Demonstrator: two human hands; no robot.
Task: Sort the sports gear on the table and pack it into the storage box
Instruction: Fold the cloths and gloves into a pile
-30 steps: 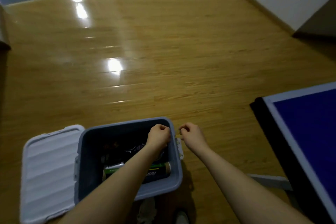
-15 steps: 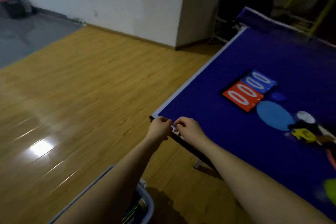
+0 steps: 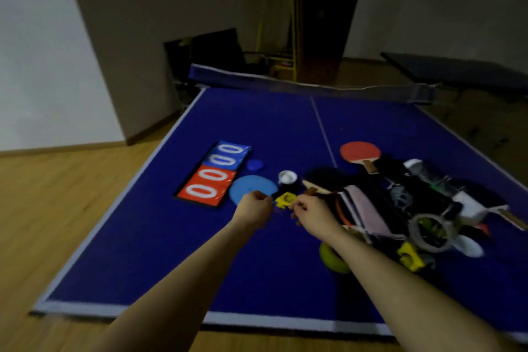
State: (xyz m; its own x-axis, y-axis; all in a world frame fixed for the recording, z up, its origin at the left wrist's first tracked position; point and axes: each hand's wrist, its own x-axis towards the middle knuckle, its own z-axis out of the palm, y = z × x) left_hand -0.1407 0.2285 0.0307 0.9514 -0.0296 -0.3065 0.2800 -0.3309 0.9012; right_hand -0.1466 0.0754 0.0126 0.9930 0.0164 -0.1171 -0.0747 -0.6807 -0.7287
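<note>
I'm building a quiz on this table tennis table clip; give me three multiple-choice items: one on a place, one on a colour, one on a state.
1. Where does the scoreboard lie on the table?
A. left of the big blue disc
B. on the pile of gear
C. against the net

2. What colour is the rubber face of the bat nearest the net?
A. green
B. red
C. white

3. How are the left hand and the right hand held?
A. flat on the table
B. fingers curled, either side of the small yellow piece
C. spread wide, far apart

Answers: 1 A, the big blue disc lies just right of it. 2 B, its round face is red. 3 B, both are curled, close to the small yellow piece; blur hides whether they grip it.
</note>
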